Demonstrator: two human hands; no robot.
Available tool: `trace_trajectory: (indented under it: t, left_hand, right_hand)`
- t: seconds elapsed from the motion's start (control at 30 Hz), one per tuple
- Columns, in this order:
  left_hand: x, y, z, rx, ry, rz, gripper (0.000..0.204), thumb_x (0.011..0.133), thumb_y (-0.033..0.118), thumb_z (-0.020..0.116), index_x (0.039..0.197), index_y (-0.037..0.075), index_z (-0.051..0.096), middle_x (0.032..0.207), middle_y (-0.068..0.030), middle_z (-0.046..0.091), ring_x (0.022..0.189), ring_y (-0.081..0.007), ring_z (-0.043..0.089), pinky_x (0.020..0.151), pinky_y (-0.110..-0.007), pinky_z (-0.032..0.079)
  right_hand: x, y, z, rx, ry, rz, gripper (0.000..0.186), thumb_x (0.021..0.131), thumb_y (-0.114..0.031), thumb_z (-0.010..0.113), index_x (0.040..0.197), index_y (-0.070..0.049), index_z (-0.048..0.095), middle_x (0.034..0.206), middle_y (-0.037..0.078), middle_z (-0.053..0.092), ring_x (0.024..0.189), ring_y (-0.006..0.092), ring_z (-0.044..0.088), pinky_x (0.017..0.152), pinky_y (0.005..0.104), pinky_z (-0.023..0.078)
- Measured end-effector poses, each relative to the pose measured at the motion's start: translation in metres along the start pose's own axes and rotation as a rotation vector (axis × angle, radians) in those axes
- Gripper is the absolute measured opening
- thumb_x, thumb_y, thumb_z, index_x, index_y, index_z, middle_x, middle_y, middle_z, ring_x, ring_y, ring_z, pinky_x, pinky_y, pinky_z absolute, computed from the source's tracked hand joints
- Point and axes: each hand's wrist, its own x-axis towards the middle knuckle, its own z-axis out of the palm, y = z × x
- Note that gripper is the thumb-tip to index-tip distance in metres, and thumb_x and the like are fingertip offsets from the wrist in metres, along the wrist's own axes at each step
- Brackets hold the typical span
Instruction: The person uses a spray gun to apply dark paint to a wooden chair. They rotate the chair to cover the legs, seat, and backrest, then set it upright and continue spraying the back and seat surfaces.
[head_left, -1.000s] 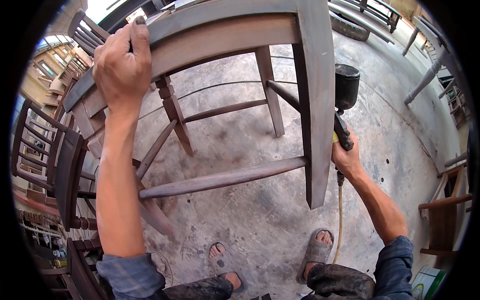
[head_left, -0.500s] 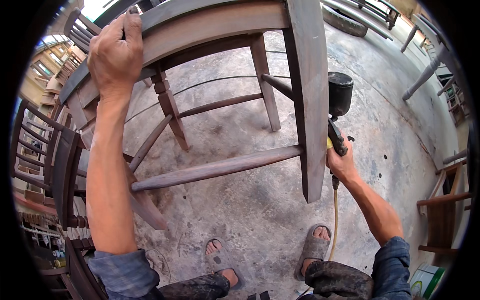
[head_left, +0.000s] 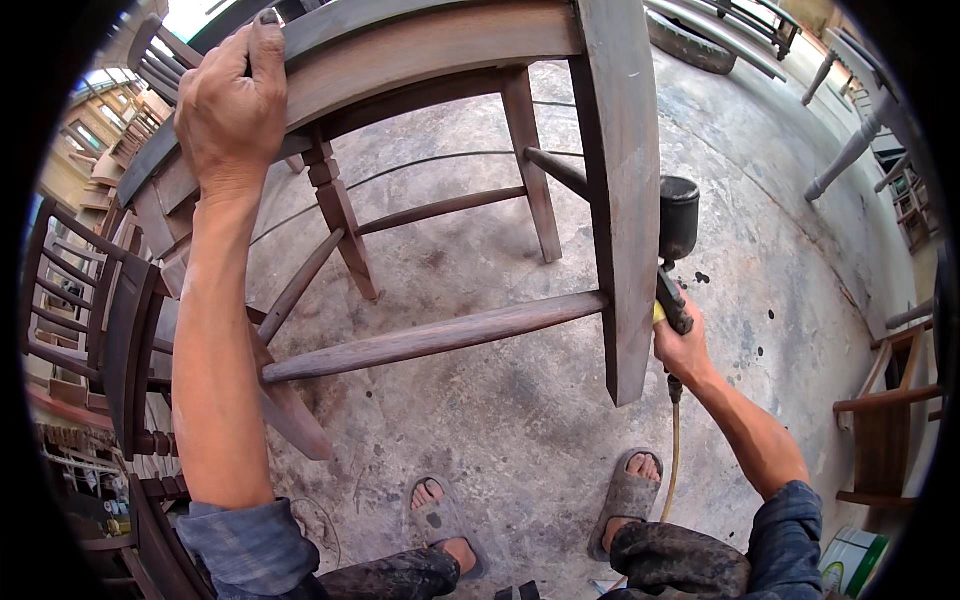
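Ideally, the left hand (head_left: 232, 112), curled over the edge of the wooden chair (head_left: 440, 52) filling the upper centre, should brace it; the right hand (head_left: 684, 346), wrapped around the spray gun (head_left: 674, 304) right of centre, should hold even clearance from the leg (head_left: 626, 200), cup (head_left: 680, 220) upright, hose (head_left: 675, 440) hanging free.

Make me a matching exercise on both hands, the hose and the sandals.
Column one
1. Left hand
2. Right hand
3. Hose
4. Sandals

Column two
A. Grey, low in the picture
B. Wrapped around the handle of the spray gun
C. Yellowish-brown, running down below the spray gun
D. Gripping the top edge of the wooden frame

Pairs: 1-D, 2-B, 3-C, 4-A
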Motion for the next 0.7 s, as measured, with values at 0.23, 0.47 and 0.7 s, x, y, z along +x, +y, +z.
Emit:
trace_trajectory:
  t: [0.23, 0.47, 0.7]
  left_hand:
    - [0.000, 0.002, -0.002, 0.006, -0.006, -0.015, 0.047, 0.102, 0.052, 0.053, 0.116, 0.013, 0.076, 0.108, -0.0128, 0.076, 0.095, -0.0376, 0.070, 0.086, -0.044, 0.055]
    - [-0.001, -0.006, 0.001, -0.013, 0.011, 0.008, 0.047, 0.101, 0.052, 0.054, 0.115, 0.014, 0.076, 0.107, -0.0135, 0.076, 0.095, -0.0384, 0.070, 0.087, -0.044, 0.055]
    - [-0.001, -0.002, -0.001, 0.000, 0.022, 0.002, 0.046, 0.102, 0.051, 0.055, 0.114, 0.012, 0.077, 0.102, -0.0150, 0.075, 0.094, -0.0372, 0.071, 0.084, -0.043, 0.055]
  right_hand:
    - [0.029, -0.019, 0.005, 0.123, 0.064, 0.103, 0.033, 0.102, -0.010, 0.060, 0.133, -0.001, 0.060, 0.082, -0.003, 0.056, 0.072, 0.0061, 0.050, 0.066, 0.0242, 0.045]
    - [0.030, -0.006, 0.009, -0.019, 0.098, -0.132, 0.032, 0.101, -0.009, 0.060, 0.131, 0.001, 0.060, 0.094, 0.003, 0.063, 0.085, 0.0095, 0.054, 0.077, 0.0274, 0.047]
    - [-0.004, 0.024, 0.005, -0.068, 0.039, -0.002, 0.035, 0.098, -0.008, 0.062, 0.132, 0.001, 0.060, 0.086, 0.002, 0.061, 0.077, 0.0081, 0.054, 0.069, 0.0271, 0.047]
